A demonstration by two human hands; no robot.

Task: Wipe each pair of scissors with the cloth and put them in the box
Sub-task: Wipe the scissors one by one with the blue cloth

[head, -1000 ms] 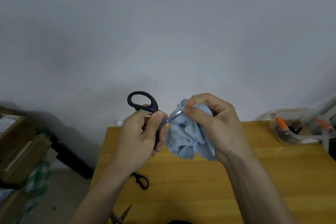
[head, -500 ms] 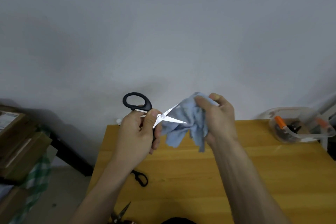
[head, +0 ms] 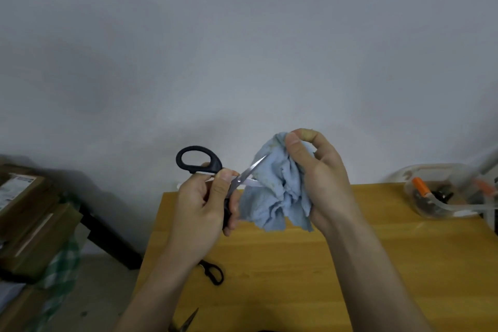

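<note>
My left hand [head: 200, 207] grips black-handled scissors [head: 199, 160] above the wooden table [head: 296, 277], blades spread apart and pointing right. My right hand [head: 318, 178] holds a bunched light-blue cloth [head: 275, 197] with thumb and fingers curled round it. The blade tips touch the cloth's left side. A clear plastic box [head: 442, 194] with orange- and black-handled scissors inside stands at the table's far right corner. A second black pair of scissors [head: 213, 272] lies on the table under my left forearm. Another pair's blades [head: 186, 322] show at the bottom edge.
Cardboard boxes [head: 29, 213] are stacked on the left beyond the table, over a green checked cloth [head: 62, 264]. A dark bar [head: 110, 240] slants beside the table's left edge. A plain grey wall fills the background.
The scissor blades have come out of the cloth and opened wider. My right hand has drawn the cloth to the right and up along the blades, then settled against their tips.
</note>
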